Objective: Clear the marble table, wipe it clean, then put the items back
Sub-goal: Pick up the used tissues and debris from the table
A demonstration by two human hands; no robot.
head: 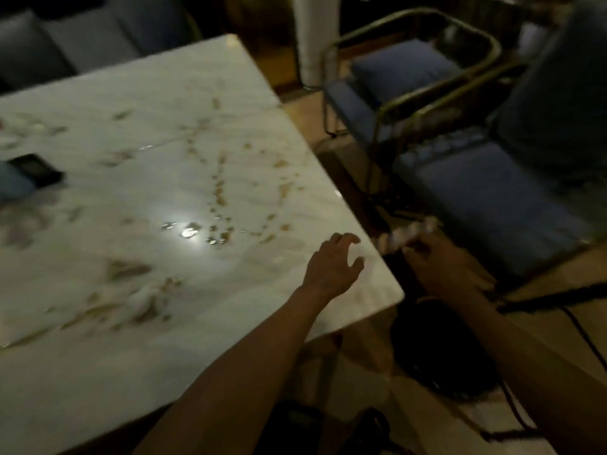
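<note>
While my right hand is pinching a pale twisted cloth just past the table's near corner, my left hand is hovering over the marble table with its fingers spread and loosely curled, holding nothing. The blur is keeping me from telling exactly how my right fingers are wrapping the cloth. Just beyond my left fingertips, droplets are glinting among brownish patches that may only be veining. Well off to the far left, a dark flat device is lying on the marble beside a blue object. I am judging that the clearing isn't finished, so wiping now risks pushing moisture toward that device. The cloth is dangling off the edge near the blue chair and could slip from a light pinch or drip onto the floor.
</note>
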